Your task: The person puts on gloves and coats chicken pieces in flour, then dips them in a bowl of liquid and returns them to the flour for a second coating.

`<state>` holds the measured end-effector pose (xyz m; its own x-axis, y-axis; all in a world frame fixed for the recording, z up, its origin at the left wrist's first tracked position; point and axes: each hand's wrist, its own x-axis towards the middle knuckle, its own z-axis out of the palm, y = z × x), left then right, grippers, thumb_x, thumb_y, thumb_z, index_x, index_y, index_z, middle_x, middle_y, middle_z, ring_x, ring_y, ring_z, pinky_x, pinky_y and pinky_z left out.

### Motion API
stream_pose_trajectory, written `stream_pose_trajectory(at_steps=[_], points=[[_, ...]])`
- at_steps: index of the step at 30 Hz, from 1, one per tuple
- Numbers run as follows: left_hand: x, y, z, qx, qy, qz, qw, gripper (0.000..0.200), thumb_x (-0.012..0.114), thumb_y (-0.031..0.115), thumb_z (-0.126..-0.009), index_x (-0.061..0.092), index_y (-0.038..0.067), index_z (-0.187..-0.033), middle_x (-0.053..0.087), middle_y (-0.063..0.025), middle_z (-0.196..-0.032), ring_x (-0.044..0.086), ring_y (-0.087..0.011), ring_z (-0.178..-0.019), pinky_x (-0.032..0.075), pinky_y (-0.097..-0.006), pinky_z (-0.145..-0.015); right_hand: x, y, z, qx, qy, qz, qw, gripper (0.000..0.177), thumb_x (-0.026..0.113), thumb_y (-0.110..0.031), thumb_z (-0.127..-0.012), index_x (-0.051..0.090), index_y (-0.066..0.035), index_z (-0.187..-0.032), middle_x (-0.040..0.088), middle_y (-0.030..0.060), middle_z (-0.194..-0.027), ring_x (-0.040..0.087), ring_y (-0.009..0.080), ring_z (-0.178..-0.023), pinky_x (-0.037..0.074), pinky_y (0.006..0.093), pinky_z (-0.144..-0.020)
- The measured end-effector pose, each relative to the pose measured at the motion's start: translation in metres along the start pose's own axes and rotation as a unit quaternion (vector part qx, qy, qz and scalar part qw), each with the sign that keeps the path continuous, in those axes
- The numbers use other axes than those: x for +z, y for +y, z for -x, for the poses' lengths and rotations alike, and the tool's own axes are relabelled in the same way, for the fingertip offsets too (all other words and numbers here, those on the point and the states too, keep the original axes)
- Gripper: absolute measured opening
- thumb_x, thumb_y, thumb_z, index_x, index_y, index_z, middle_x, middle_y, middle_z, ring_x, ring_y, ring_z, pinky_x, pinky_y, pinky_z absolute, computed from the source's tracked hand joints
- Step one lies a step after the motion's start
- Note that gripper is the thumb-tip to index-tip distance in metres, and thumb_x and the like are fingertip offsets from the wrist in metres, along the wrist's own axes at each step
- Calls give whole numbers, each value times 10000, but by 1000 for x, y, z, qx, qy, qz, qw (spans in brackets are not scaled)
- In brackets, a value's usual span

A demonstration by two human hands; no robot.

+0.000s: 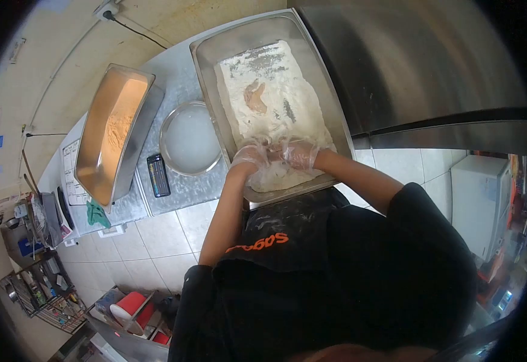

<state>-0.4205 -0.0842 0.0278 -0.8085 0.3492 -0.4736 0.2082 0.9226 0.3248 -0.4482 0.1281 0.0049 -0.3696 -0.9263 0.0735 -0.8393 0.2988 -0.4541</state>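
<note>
My left hand (251, 157) and my right hand (298, 154), both in clear plastic gloves, are down in the white flour (303, 114) near the close end of a deep steel pan (327, 84). They come together with their fingers curled inward. Flour and crumpled plastic hide the fingertips, and whatever lies between them cannot be made out. Farther up the pan, a tan, flat piece (255, 98), possibly raw meat, lies partly dusted on the flour. Beyond it, grey steel shows through thin patches.
Left of the pan stand a round metal bowl (191, 138) with whitish liquid, a black phone-like device (158, 175) and a deep steel container (153, 96) of orange powder. A green cloth (97, 215) lies at the table's edge. A large steel cabinet (420, 60) borders the right.
</note>
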Motion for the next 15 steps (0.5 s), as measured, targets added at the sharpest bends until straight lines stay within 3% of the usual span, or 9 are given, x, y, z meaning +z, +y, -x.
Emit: stream_pose_trajectory(at_steps=[3,5,6,8,11,15], points=[[-16,7,6,-2,20,70,997,280,648,221,-836,704,63,-1061,692,-208,-1034,664,-393,-961,533,-461,-826,-13,12,-5,17,-55,-28,998,586,590,-108,-838,520,-238,-1405,587,103,-1332,560,308,-1191,456,427,-1041],[-30,19,8,-121,28,157,980,285,661,222,-838,703,66,-1074,681,-221,-1069,658,-395,-983,536,-468,-820,-66,4,-4,54,-72,-126,988,588,603,-120,-839,508,-193,-1415,577,135,-1348,571,298,-1181,450,406,-1040],[-28,16,6,-119,29,158,980,285,661,222,-838,703,66,-1074,681,-221,-1069,658,-395,-983,536,-468,-820,-55,12,4,55,-74,-124,988,588,603,-120,-839,508,-193,-1415,577,135,-1348,571,298,-1181,450,406,-1040],[-17,8,2,-130,50,164,977,302,641,251,-874,697,112,-1136,679,-219,-1090,656,-399,-992,527,-463,-846,-16,32,25,270,32,-349,897,559,635,-158,-834,535,-130,-1384,623,148,-1285,616,302,-1112,468,376,-996],[-40,27,15,-111,65,236,963,329,622,264,-893,680,149,-1196,680,-218,-1091,654,-401,-996,520,-460,-870,-50,13,23,329,22,-325,886,524,649,-160,-825,570,-82,-1337,665,161,-1184,649,301,-1031,493,354,-932],[-33,32,21,-68,104,228,966,355,600,266,-911,656,159,-1245,679,-221,-1086,652,-399,-1007,512,-458,-888,-69,-10,18,407,12,-316,857,457,648,-170,-834,598,-66,-1277,676,159,-1148,651,301,-1023,507,356,-891]])
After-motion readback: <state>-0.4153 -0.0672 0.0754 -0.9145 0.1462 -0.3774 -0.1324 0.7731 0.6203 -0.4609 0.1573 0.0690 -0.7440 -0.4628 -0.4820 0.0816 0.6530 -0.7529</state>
